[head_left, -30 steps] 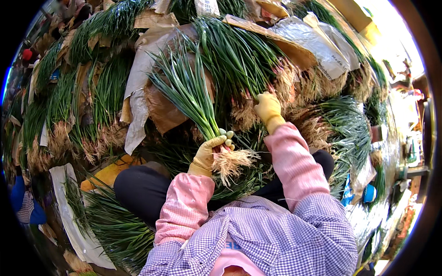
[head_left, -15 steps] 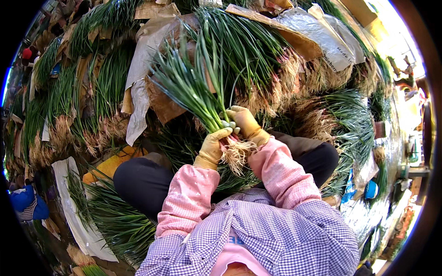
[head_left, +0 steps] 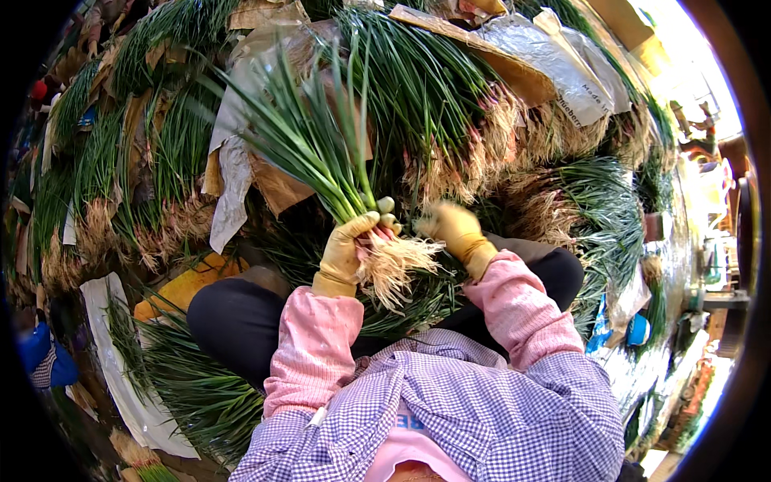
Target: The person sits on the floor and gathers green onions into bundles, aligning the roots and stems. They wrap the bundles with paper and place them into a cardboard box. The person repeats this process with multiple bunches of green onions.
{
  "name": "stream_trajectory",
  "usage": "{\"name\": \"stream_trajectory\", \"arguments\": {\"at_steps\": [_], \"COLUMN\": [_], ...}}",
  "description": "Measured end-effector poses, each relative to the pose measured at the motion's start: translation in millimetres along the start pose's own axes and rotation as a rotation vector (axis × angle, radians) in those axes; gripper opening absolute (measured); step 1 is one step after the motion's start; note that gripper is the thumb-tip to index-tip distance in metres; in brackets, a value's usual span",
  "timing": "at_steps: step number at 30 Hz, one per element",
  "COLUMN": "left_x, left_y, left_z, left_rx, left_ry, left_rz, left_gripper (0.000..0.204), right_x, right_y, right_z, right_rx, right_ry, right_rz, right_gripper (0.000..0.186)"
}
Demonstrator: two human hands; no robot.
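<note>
A bunch of spring onions (head_left: 333, 173) is gripped in my left hand (head_left: 343, 251), which wears a yellow glove and closes around the lower stems. The green leaves fan up and to the left. Pale, tangled roots (head_left: 393, 261) spread out below the grip, toward the right. Small pale-green rounded pieces (head_left: 386, 206) show at the right side of the stems. My right hand (head_left: 456, 233), gloved in yellow too, is apart from the stems, just right of the roots. Motion smears its fingers, so whether they hold anything is unclear.
Heaped spring onions (head_left: 426, 104) lie beyond my hands, with more at the right (head_left: 598, 209) and lower left (head_left: 209, 386). Brown paper (head_left: 277, 189) and white plastic sheeting (head_left: 554, 60) lie among them. My bent knees (head_left: 233, 325) flank the work area.
My right hand has come away from the bunch and moved right. The bunch, in my left hand, has shifted left and its leaves lean further left.
</note>
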State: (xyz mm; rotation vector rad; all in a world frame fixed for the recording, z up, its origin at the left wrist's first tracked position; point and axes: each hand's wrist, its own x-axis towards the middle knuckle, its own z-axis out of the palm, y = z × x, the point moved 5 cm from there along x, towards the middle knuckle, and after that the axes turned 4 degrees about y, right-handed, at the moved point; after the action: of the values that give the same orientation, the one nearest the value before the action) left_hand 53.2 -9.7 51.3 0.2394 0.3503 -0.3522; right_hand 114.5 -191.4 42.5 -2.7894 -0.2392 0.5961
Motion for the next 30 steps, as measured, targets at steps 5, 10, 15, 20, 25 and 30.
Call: {"name": "stream_trajectory", "arguments": {"at_steps": [5,10,15,20,25,30], "left_x": [-1,-5,9,-16,-31,-23], "left_y": [-5,-6,-16,-20,-5,-12], "left_z": [7,2,-34,0,-8,2], "left_rx": [-0.211,0.297,0.305,-0.071,0.015,0.174], "left_ry": [-0.194,0.077,0.1,-0.063,-0.006,-0.022], "left_rz": [-0.069,0.041,0.017,-0.031,-0.084,-0.019], "left_gripper": [0.038,0.023,0.017,0.02,0.023,0.024], "right_x": [58,-10,-28,-6,-3,37], "right_y": [47,-38,-40,-38,-88,-37], "right_z": [-11,-38,8,-8,12,31], "right_rx": [0.499,0.132,0.058,0.817,0.987,-0.167], "right_ry": [0.029,0.348,0.095,0.184,-0.579,0.059], "right_rz": [0.278,-0.061,-0.33,-0.354,-0.366,-0.239], "right_gripper": [0.034,0.027,0.021,0.026,0.024,0.016]}}
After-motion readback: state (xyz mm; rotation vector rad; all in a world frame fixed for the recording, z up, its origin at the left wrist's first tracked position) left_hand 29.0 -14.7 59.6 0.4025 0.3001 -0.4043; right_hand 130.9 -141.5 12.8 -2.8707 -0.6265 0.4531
